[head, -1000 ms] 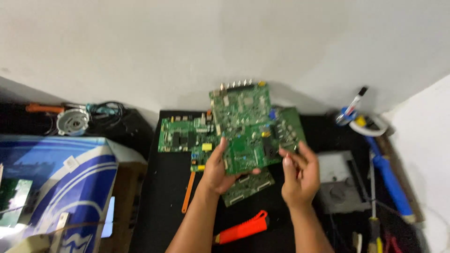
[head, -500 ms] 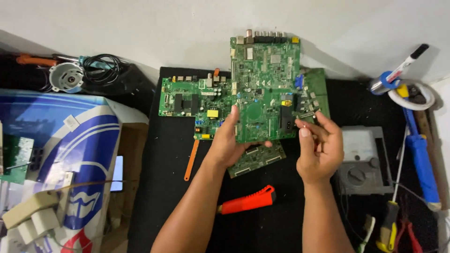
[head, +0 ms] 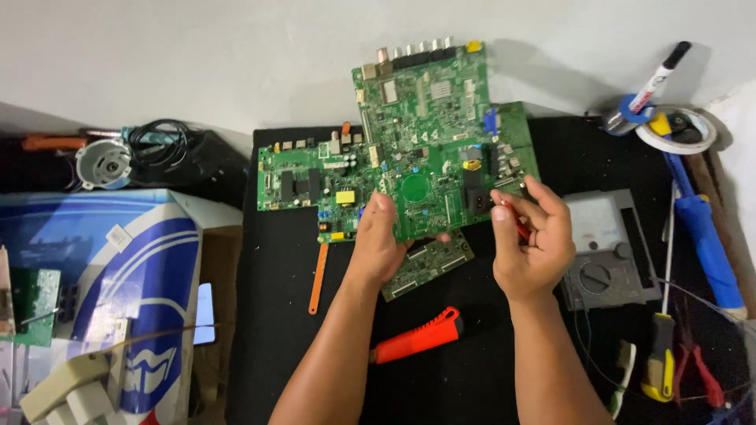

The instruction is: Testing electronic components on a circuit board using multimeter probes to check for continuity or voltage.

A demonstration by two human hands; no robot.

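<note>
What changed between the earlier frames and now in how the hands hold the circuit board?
The left hand keeps gripping the large green circuit board, lifted over the black mat. The right hand stays at its right edge, now pinching something small and red. The other boards and the red-handled tool lie unmoved.

Both bare forearms reach up from the bottom edge, angled slightly toward each other. The left hand [head: 380, 248] is palm-up, thumb raised on top and fingers curled beneath in a pinch. The right hand [head: 535, 244] is near it, back toward the camera, fingers bent inward, thumb and forefinger closed together.
</note>
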